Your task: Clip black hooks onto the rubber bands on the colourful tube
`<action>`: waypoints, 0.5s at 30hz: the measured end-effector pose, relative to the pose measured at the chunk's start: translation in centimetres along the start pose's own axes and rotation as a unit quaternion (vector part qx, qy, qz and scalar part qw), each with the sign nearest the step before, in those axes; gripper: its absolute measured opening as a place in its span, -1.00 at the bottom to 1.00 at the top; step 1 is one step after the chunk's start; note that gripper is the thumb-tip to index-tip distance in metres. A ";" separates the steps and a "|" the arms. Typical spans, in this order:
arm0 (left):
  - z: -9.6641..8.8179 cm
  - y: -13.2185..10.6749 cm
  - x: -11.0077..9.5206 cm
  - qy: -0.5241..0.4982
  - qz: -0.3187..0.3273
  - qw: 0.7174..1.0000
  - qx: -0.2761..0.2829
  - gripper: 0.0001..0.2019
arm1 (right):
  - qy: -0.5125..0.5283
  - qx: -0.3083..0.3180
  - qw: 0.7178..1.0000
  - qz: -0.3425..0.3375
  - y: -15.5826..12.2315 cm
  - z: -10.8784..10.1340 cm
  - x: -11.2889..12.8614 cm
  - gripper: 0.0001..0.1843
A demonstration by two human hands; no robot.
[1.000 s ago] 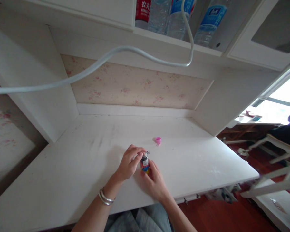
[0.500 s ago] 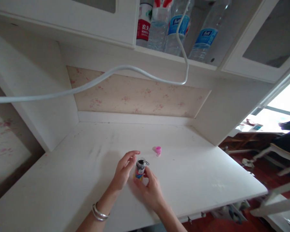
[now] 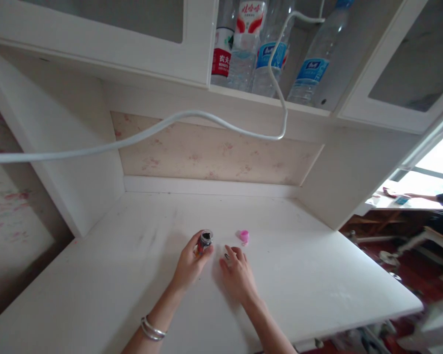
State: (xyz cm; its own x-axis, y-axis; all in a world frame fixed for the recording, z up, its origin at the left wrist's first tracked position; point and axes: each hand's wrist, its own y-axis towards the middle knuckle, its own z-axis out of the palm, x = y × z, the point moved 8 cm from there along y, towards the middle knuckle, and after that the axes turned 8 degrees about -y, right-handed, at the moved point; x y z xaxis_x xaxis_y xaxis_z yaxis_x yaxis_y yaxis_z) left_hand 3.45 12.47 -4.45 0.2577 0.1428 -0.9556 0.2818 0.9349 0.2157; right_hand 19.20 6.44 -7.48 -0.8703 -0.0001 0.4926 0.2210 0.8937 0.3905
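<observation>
My left hand [image 3: 188, 263] is wrapped round a small clear jar [image 3: 205, 239], tilted a little, with its mouth uncovered. Black material that I cannot make out shows inside, and a colourful label is partly covered by my fingers. My right hand [image 3: 239, 276] is lowered over the white tabletop, thumb and fingers apart and curved. Between its thumb and forefinger lies a small black loop [image 3: 227, 256], like a hair tie. Just beyond that hand is a pink cap [image 3: 244, 235] with a small strap.
A white cable [image 3: 192, 114] hangs across the view above the desk [image 3: 302, 275]. Several plastic bottles [image 3: 310, 73] stand in the open cupboard overhead. At the far right, a person's arm [image 3: 424, 197] rests by a window, with chairs below.
The jar has passed from my right hand to my left, shifting slightly left and upward. My right hand has moved away from it to the black loop.
</observation>
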 end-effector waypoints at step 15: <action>1.1 -0.6 -0.1 0.081 0.023 0.996 0.022 -0.58 | 0.240 -0.037 0.968 0.057 3.6 -4.1 2.1 -0.60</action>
State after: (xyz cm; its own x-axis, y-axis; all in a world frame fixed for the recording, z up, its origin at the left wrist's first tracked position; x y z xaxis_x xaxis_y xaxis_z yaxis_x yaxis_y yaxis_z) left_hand 4.26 11.59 -4.28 0.1192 0.2398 -0.9635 0.3143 0.9114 0.2658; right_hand 19.99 7.87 -1.89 -0.5376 -0.1267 0.8336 0.3500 0.8659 0.3573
